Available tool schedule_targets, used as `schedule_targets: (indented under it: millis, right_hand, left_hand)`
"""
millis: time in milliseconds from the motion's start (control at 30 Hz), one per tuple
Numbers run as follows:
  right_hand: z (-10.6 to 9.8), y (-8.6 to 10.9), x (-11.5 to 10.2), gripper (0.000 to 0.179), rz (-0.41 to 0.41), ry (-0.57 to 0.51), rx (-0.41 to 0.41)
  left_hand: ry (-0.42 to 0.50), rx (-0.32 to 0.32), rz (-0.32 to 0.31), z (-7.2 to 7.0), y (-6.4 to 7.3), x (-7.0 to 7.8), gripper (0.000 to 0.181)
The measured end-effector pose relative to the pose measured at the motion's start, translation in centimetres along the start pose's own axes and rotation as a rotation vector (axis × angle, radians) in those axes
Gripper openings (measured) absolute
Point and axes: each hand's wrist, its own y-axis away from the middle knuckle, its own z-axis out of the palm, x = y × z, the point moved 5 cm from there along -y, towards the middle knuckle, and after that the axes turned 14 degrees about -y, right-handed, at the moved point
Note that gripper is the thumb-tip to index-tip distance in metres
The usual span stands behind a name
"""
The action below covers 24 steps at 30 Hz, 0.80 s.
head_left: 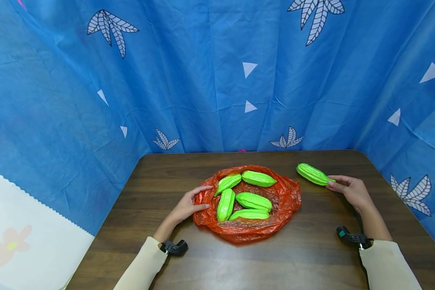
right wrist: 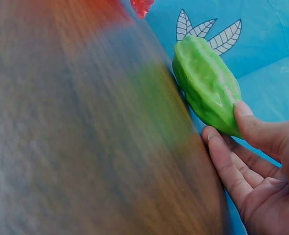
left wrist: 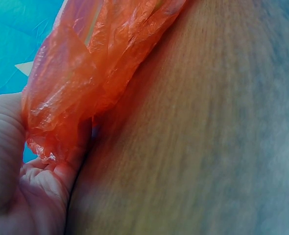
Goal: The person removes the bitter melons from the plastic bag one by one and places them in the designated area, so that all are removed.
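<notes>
A red plastic bag (head_left: 239, 237) lies spread wide on the table, its mouth facing up. Inside it are several bright green, ridged bitter melons (head_left: 253, 201). At the bag's left rim my left hand (head_left: 185, 206) holds the thin film between thumb and fingers; in the left wrist view the crumpled bag (left wrist: 85, 73) hides part of the fingers. To the right of the bag, my right hand (head_left: 353, 192) pinches another bitter melon (head_left: 311, 173) by its narrow end. In the right wrist view, thumb and fingertips grip that end, and the melon's thick end points away from the hand.
The brown wood-grain table (head_left: 293, 257) has rounded far corners. Behind it and along its sides hangs a blue curtain (head_left: 217, 80) with leaf and triangle prints. A white cloth (head_left: 29, 217) with a flower print shows at the lower left.
</notes>
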Motion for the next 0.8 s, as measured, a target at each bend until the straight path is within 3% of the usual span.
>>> schedule_targets:
  millis: [633,800]
  right_hand:
    - [-0.1,0.1,-0.5,0.054,-0.002,0.055,0.023]
    - [-0.2,0.3,-1.5,0.059,-0.037,0.165,0.062]
  left_hand:
    - [-0.013,0.009,-0.003,-0.1,0.1,0.1,0.063]
    - [-0.017,0.005,0.0,-0.1,0.1,0.1,0.062]
